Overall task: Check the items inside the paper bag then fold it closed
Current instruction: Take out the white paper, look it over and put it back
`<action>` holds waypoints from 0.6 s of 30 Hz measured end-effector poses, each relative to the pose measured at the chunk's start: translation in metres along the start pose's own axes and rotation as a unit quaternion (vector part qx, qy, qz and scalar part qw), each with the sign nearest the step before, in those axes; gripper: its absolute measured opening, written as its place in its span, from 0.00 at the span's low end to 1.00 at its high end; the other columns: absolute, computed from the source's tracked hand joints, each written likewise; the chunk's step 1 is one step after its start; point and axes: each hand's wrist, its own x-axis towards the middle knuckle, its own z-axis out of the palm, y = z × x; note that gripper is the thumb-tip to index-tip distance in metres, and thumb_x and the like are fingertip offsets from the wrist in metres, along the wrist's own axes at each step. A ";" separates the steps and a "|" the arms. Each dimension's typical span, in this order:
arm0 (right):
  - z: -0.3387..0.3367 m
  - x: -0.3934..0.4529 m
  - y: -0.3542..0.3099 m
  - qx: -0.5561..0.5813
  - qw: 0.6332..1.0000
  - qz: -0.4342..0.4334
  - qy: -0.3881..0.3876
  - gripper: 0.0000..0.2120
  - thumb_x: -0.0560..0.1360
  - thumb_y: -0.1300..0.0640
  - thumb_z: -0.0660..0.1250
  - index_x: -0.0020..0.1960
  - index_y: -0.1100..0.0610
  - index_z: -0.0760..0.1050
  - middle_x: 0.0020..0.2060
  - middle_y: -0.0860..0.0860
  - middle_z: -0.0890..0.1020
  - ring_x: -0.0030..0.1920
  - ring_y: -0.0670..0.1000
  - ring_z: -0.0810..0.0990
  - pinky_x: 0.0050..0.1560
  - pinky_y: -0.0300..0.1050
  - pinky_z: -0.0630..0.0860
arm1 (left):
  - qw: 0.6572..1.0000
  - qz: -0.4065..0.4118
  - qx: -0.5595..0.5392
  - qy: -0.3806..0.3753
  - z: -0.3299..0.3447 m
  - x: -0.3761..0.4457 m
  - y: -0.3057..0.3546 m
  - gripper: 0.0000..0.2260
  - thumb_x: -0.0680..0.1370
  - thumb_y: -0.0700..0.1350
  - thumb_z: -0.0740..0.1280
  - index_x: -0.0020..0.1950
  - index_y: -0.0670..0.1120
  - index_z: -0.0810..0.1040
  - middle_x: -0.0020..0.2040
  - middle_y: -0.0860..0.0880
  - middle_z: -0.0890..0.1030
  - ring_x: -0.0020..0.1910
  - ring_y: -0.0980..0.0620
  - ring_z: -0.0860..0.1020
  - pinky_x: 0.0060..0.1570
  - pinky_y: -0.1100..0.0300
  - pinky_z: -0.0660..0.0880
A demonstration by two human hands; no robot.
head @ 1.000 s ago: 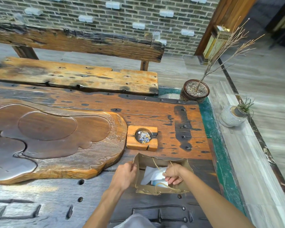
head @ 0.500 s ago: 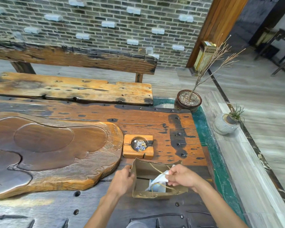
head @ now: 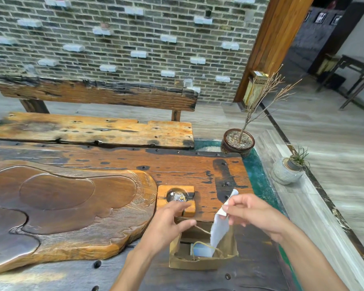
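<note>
A brown paper bag [head: 189, 262] stands open on the dark wooden table, near the front edge. My right hand [head: 254, 215] pinches a white paper slip [head: 220, 227] and holds it up, its lower end still inside the bag. A pale blue item [head: 201, 249] lies at the bag's bottom under the twine handles. My left hand [head: 168, 223] hovers over the bag's left rim with fingers spread, holding nothing.
A wooden ashtray [head: 176, 198] with foil in it sits just behind the bag. A large carved wooden tea tray [head: 61, 206] fills the left side. A potted dry branch [head: 237, 141] stands at the table's far right corner, a small grey pot [head: 287, 172] on the ledge.
My right hand has lifted the white slip up out of the bag. My left hand has let go of the bag's left edge and opened.
</note>
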 end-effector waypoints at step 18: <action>-0.007 -0.011 -0.097 0.165 0.965 -0.201 0.036 0.15 0.73 0.52 0.72 0.53 0.63 0.82 0.51 0.62 0.85 0.42 0.54 0.82 0.35 0.42 0.71 | 0.858 -0.061 -0.510 -0.005 -0.034 0.015 0.087 0.12 0.75 0.45 0.68 0.56 0.42 0.81 0.53 0.41 0.85 0.52 0.40 0.83 0.54 0.47 0.80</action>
